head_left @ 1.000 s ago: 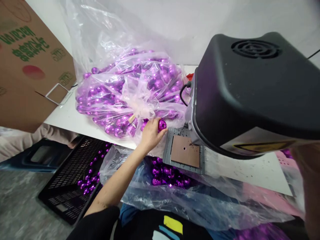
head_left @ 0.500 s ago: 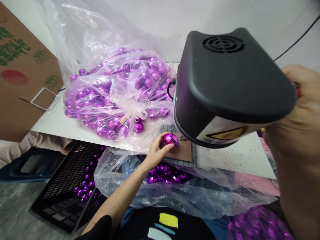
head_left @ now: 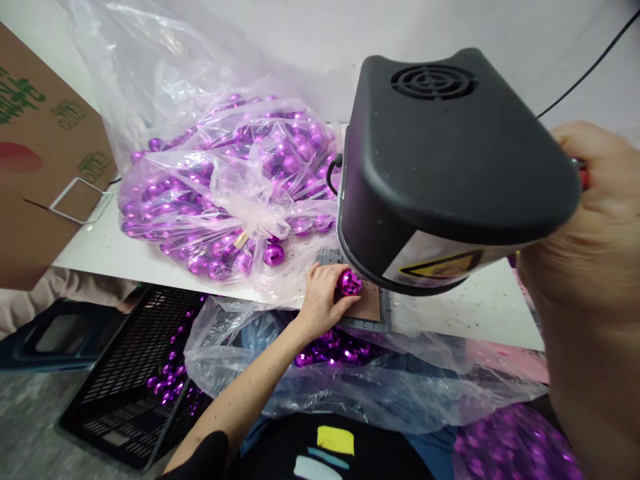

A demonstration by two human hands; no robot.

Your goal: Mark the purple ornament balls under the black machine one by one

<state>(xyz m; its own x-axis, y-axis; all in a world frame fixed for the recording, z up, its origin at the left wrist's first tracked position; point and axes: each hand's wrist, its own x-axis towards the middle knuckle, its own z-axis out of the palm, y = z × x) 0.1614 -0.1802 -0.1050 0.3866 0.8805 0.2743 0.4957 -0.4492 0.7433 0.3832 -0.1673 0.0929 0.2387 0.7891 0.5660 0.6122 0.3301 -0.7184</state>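
My left hand (head_left: 323,297) grips a faceted purple ball (head_left: 349,282) and holds it on the brown pad (head_left: 367,307) of a grey base plate, just under the black machine head (head_left: 450,160). My right hand (head_left: 595,227) is raised close to the camera at the right side of the machine head, fingers curled round something with a red tip (head_left: 583,177) that I cannot make out. A big clear plastic bag of purple balls (head_left: 225,187) lies on the white table (head_left: 110,247) left of the machine.
A cardboard box (head_left: 45,153) stands at the far left with a wire handle. Below the table edge lie a black slatted crate (head_left: 135,373) with several purple balls and another plastic bag (head_left: 350,373) holding more. A black cable runs at the upper right.
My left hand carried a purple ball from the bag's mouth down and right onto the brown pad under the machine head. My right hand came into view beside the machine.
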